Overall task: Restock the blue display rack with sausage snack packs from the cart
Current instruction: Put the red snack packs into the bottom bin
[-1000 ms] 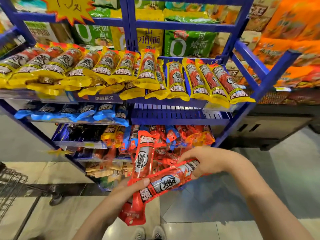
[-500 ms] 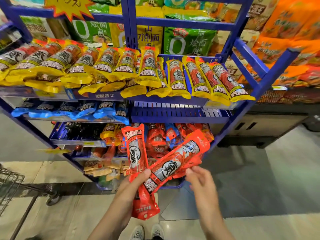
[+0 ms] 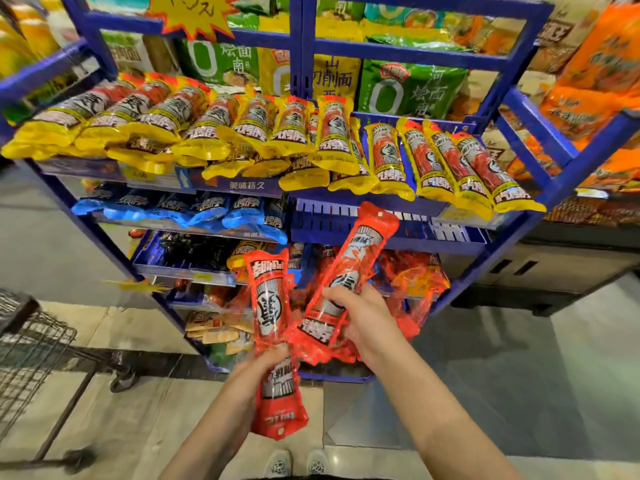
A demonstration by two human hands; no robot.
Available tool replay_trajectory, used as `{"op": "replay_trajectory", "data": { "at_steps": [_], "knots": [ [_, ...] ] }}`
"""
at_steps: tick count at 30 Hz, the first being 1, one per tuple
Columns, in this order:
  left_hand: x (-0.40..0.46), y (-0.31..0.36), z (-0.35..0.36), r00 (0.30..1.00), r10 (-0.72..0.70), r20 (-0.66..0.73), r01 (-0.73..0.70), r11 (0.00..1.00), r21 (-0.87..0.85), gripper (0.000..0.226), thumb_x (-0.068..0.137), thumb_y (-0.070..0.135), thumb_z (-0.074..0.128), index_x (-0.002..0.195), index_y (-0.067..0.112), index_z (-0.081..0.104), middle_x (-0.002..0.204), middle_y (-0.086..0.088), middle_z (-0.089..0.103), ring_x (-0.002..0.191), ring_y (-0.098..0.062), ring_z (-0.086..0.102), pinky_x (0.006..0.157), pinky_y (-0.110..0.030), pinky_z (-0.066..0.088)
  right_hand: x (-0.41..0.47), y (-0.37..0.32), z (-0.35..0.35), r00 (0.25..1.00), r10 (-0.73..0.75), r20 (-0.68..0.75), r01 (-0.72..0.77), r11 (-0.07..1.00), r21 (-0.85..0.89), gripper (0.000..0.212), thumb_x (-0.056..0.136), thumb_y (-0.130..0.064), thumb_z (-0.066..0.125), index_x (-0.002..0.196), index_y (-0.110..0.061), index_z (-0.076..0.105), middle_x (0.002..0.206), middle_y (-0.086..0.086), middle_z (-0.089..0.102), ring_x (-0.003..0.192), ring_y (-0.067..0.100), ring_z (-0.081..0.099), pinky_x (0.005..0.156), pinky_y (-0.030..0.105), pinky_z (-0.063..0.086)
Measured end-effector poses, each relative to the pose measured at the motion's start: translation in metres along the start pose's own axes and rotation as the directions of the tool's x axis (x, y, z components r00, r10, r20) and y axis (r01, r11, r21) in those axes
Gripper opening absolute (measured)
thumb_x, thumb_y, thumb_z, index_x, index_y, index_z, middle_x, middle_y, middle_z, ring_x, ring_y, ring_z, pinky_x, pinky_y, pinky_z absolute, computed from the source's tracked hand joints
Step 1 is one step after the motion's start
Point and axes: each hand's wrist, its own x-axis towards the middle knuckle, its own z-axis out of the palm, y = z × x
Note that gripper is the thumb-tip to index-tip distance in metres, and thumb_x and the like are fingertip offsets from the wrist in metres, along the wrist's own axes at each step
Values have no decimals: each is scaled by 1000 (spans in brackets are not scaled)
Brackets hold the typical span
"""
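**Red packs going onto the rack**

Right hand (image 3: 360,323) grips one red pack (image 3: 349,271), tilted up toward the bare blue shelf (image 3: 388,233) just under the yellow packs (image 3: 433,161). Left hand (image 3: 258,372) holds another pack (image 3: 272,341) upright below it (more may be bunched there). Looks like mid-placement; next it needs laying flat on that shelf.
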Motion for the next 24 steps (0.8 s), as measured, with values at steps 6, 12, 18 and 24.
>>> {"op": "replay_trajectory", "data": {
  "at_steps": [6,12,18,24],
  "knots": [
    [-9,6,-24,997,74,-34,-76,994,-74,31,78,18,61,104,0,60,76,-16,64,53,-19,63,50,-28,54,22,19,26,999,38,33,-38,999,-6,24,80,-4,64,101,-12,56,88,9,65,83,24,63,78,40,50],
    [-6,12,-32,993,71,-94,-79,994,-82,38,75,21,63,106,0,59,70,-13,64,52,-21,62,53,-31,54,32,22,25,994,99,48,-97,995,-34,39,81,-14,68,116,-11,53,103,11,69,93,27,67,77,42,55],
    [-8,15,-32,994,86,-62,-91,992,-86,33,82,19,61,109,0,57,75,-14,64,57,-22,63,56,-36,56,52,3,29,992,126,-13,-126,988,-84,52,80,-28,73,124,-8,53,111,14,68,96,30,68,86,48,55],
    [-6,19,-31,990,121,-71,-124,991,-43,44,77,26,64,115,4,57,82,-11,67,68,-23,64,61,-35,53,57,-12,20,995,71,-63,-68,997,47,70,65,-36,84,122,-5,58,107,14,68,82,25,69,62,33,54]
  ]
}}
